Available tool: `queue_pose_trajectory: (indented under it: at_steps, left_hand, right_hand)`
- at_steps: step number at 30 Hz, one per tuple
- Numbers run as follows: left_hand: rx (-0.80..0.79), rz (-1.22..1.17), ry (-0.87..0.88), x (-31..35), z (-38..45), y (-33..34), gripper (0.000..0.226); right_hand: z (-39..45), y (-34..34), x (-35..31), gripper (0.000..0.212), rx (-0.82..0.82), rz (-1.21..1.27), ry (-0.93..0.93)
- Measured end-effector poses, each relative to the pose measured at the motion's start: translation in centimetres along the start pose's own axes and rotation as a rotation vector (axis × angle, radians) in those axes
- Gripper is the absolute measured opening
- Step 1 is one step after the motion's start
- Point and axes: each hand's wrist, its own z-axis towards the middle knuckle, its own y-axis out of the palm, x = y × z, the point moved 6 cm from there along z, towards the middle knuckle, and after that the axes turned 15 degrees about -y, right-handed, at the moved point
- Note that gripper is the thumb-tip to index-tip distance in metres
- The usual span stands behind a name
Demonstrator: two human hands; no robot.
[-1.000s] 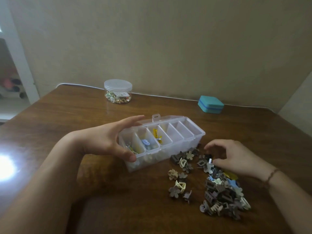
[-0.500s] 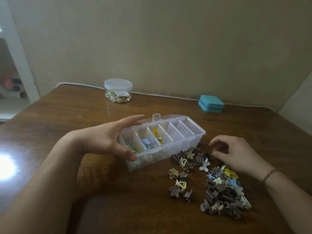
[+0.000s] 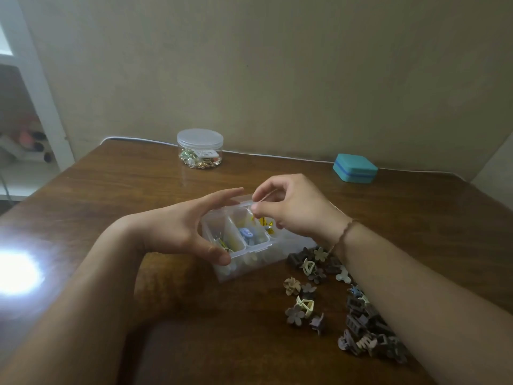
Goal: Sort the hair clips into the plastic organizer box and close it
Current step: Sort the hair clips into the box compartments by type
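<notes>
Item 1: clear plastic organizer box (image 3: 249, 259), lid open, on the brown wooden surface (image 3: 111, 190) straight ahead of you. Your left hand (image 3: 177, 226) braces its left end, thumb against the near wall and fingers reaching over the far rim, in a loose grip around the box. The two leftmost compartments are in view: one with a few yellowish clips, the next with a blue clip (image 3: 246, 233). A yellow clip (image 3: 265, 225) shows in the third.

Item 2: your right hand (image 3: 294, 207), held over the middle of the box, thumb and forefinger pinched together above the third compartment. The grip looks closed on something small, though the view is too poor to say what, if anything, it holds. This hand and its forearm cover the right half of the box.

Item 3: loose hair clips (image 3: 313, 265) just beside the box's right front corner; flower-shaped and claw clips in brown, cream and grey. A small group (image 3: 302, 307) lies nearer you, and a larger pile (image 3: 363, 337) lies to the right, partly under your right forearm.

Item 4: round clear jar (image 3: 200, 148) with lid, gold-coloured pieces inside, at the far edge of the surface.

Item 5: teal case (image 3: 355, 168), closed, far right, well apart from the box.

Item 6: white cable (image 3: 277, 156) along the far edge by the wall.
</notes>
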Motion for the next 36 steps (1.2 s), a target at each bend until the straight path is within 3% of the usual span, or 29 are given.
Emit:
queue_pose_trajectory:
  at_steps: [4,7,12,16,18,26,31,36]
  left_hand:
    - [0.014,0.025,0.002,0.1,-0.1,-0.2,0.109]
    - [0.019,0.037,0.007,0.0,0.0,-0.1,0.11]
    - [0.007,0.022,0.021,0.0,0.1,-0.1,0.11]
    - [0.005,0.011,0.022,0.0,0.0,-0.1,0.11]
    - [0.014,0.014,0.028,0.0,0.0,-0.1,0.11]
    - [-0.005,-0.005,0.018,0.0,0.0,0.0,0.108]
    - [-0.01,-0.003,0.016,0.0,0.0,-0.1,0.109]
    - [-0.022,-0.017,0.013,0.0,0.0,0.0,0.109]
  right_hand:
    - [-0.1,-2.8,0.9,0.007,0.108,-0.078,-0.055]
    - [-2.2,-6.9,1.6,0.009,0.176,-0.274,-0.087]
    - [-6.9,-10.5,5.0,0.017,0.136,-0.491,0.03]
    - [-9.3,-9.6,8.0,0.024,-0.147,-0.48,0.189]
    - [-9.7,-8.9,8.5,0.029,-0.204,-0.485,0.194]
    - [-9.4,-7.7,9.1,0.024,-0.215,-0.462,0.159]
    - [-9.8,-9.4,9.0,0.022,-0.071,-0.336,0.133]
    - [-9.8,-9.9,8.8,0.025,-0.031,-0.303,0.104]
